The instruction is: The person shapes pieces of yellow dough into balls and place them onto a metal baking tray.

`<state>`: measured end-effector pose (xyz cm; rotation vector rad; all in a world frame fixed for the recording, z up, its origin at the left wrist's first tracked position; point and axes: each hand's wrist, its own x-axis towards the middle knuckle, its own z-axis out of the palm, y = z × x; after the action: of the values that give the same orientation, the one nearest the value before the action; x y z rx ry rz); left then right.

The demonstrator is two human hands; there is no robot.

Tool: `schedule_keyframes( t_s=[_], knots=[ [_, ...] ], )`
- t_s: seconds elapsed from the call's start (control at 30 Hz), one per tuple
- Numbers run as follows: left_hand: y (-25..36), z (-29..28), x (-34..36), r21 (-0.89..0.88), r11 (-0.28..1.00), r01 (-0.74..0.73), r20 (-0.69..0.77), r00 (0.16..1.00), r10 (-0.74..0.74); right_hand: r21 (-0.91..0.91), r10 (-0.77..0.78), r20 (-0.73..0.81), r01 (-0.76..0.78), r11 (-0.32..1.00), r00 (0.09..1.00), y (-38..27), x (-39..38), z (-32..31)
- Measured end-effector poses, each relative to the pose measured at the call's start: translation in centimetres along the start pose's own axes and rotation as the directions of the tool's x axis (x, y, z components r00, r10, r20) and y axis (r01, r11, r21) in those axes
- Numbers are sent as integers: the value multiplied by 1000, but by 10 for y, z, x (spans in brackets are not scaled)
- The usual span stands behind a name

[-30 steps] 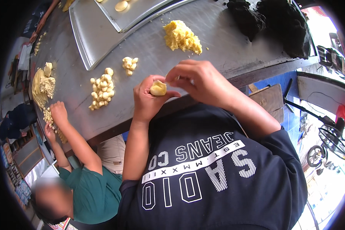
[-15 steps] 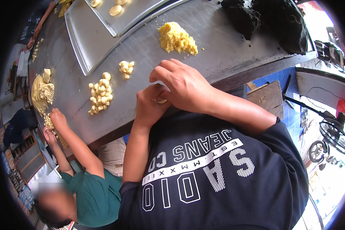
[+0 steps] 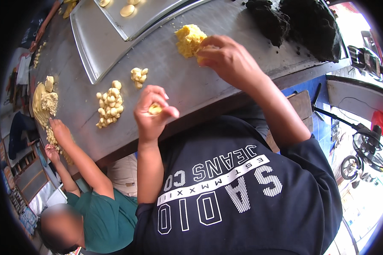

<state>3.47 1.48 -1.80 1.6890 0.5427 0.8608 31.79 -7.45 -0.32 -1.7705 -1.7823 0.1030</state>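
Note:
My left hand [image 3: 156, 106], near the table's front edge, is curled around a piece of dough [image 3: 154, 109] with yellow showing inside it. My right hand [image 3: 217, 53] reaches over the steel table [image 3: 238, 32], its bent fingers gripping part of a crumbly yellow mound [image 3: 187, 38], which they partly hide. Left of my hands lie a small cluster of pale dough pieces [image 3: 138, 76] and a larger heap of similar pieces [image 3: 110, 106].
Metal trays [image 3: 91, 38] with pale rounds sit at the back. A black lumpy mass [image 3: 308, 29] lies at the right. A co-worker in green [image 3: 106, 221] works on dough [image 3: 47, 102] at the left; another person's arm [image 3: 47, 21] shows far left. A fan [image 3: 368, 148] stands beside the table.
My right hand has left my left hand and moved up and rightward onto the yellow mound. My left hand has shifted slightly left, its dough showing again after being covered.

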Motion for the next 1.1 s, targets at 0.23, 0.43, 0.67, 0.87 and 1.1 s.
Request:
schedule_keyframes(
  t_s=[0.23, 0.43, 0.67, 0.87, 1.1],
  knots=[
    [-6, 5, -1, -148, 972, 183, 44, 983, -179, -79, -102, 191, 119, 990, 976, -24, 12, -11],
    [25, 16, 20, 439, 897, 48, 138, 983, -120, -311, -125, 178, 176, 934, 976, -24, 25, 26],
    [21, 3, 9, 511, 855, -93, 114, 993, 39, 152, -182, 150, 159, 975, 972, -31, -13, 0],
    [1, 5, 17, 576, 791, -208, 154, 977, 145, -26, -123, 59, 124, 992, 991, 7, 9, 6],
    [3, -23, 11, 354, 927, 126, 262, 938, -228, 50, -149, 243, 141, 989, 958, -4, 6, -10]
  ],
)
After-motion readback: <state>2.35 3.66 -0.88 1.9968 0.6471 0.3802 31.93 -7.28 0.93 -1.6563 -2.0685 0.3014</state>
